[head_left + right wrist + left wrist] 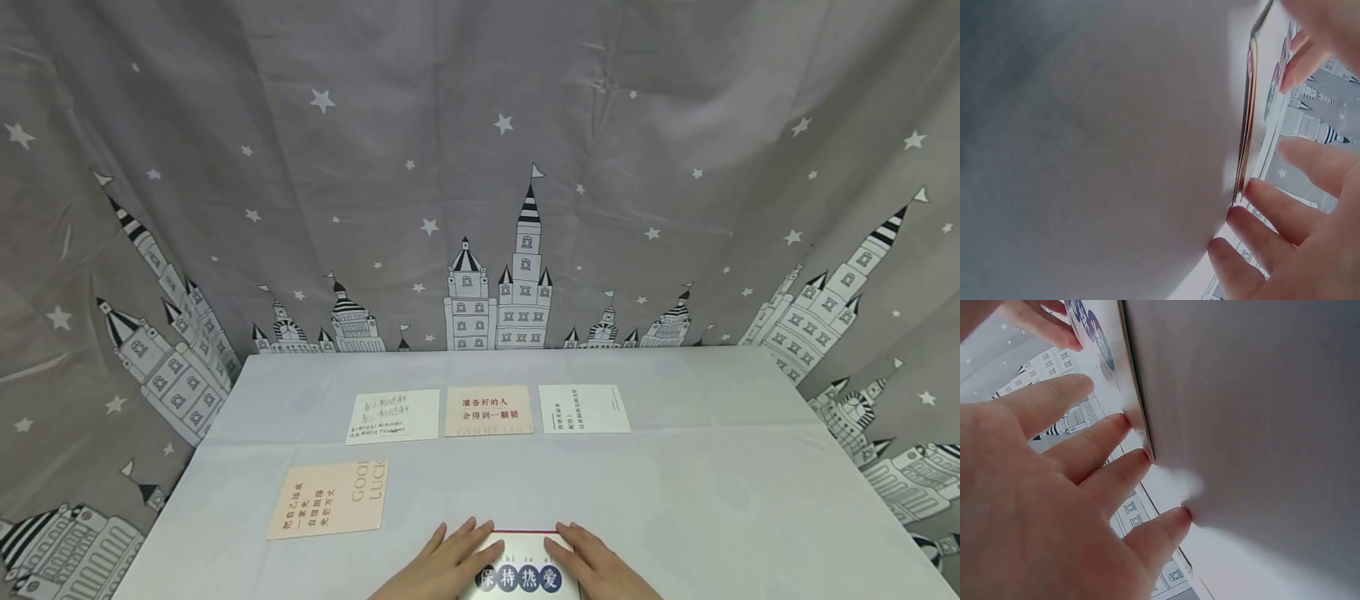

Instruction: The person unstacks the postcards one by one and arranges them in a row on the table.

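Note:
A white flat card box or booklet (517,560) lies at the near edge of the table, with dark blue circles holding white characters on its cover and a red line along its far edge. My left hand (453,562) rests at its left side, thumb over the cover. Fingertips of that hand (1035,506) touch the side edge and the table. On the other side my right hand (596,562) mirrors it, its thumb above the cover. From the right wrist, layered edges show on the booklet (1249,119) beside the fingers of my right hand (1297,231).
A handwritten white card (393,417), a pink card with red characters (489,410) and a white printed card (585,408) lie in a row farther back. Another pink card (330,498) lies front left. Behind the white table (712,483) hangs a grey castle-print curtain (375,167).

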Demonstrator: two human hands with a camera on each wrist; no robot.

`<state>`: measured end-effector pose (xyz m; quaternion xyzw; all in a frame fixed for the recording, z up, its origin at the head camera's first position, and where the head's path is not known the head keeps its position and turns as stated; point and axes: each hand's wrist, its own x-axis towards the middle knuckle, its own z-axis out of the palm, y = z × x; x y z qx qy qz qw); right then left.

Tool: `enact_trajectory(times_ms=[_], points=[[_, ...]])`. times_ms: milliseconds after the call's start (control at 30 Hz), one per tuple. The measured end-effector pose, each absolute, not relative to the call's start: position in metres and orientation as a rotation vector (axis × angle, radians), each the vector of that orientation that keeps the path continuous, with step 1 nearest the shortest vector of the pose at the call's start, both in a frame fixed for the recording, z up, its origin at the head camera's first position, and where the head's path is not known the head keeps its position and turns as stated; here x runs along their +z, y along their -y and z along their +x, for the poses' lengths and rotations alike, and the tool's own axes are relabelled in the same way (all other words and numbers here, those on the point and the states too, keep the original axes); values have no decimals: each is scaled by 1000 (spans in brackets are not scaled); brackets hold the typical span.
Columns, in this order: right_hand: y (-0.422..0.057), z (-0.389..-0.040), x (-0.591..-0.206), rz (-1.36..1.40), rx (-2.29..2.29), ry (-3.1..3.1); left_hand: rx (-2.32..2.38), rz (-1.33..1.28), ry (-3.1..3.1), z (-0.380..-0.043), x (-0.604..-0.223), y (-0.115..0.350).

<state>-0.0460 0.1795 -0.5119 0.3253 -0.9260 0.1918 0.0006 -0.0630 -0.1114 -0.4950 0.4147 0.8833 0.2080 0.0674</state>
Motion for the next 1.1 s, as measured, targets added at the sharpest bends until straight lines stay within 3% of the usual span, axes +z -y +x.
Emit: enact_trajectory(times_ms=[1100], points=[[-174,-57,-498,1160,637,2758,746,1079,-2712,-63,-476,119]])
